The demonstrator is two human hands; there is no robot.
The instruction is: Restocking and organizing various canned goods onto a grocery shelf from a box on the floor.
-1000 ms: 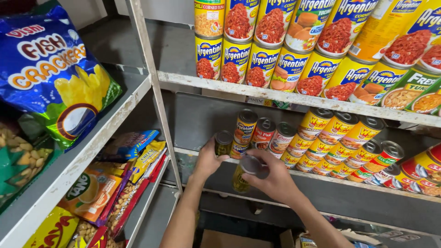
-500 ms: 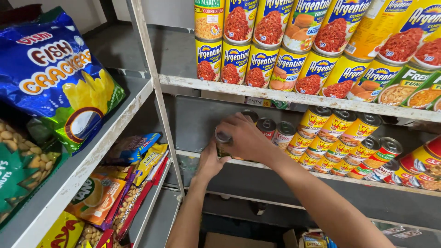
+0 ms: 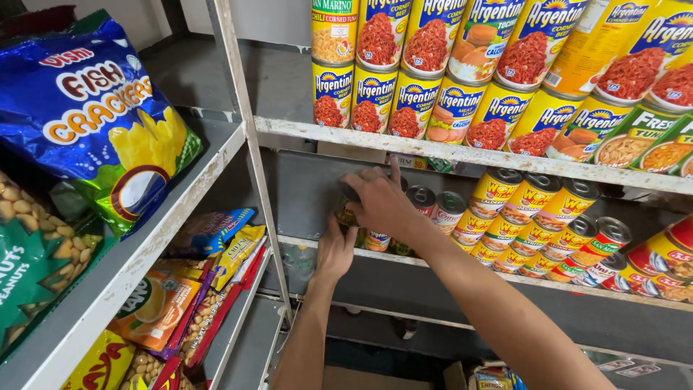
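Small grocery shop, metal shelves [image 3: 462, 153] stacked with tinned food [image 3: 415, 101], snack bags [image 3: 86, 115]

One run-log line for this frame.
left hand: under small dark can | right hand: on top of it | place: middle metal shelf, left end

The can [image 3: 348, 206] is mostly hidden under the right hand [image 3: 380, 200]; the cans [image 3: 650, 50] at two o'clock are cut off by the edge.

A big blue snack bag [image 3: 94, 123] is lying on the left shelf [image 3: 180, 209]. Yellow and blue cans [image 3: 447, 94] are standing stacked on the upper shelf [image 3: 505, 155]. Snack packets [image 3: 180, 296] are lying below.
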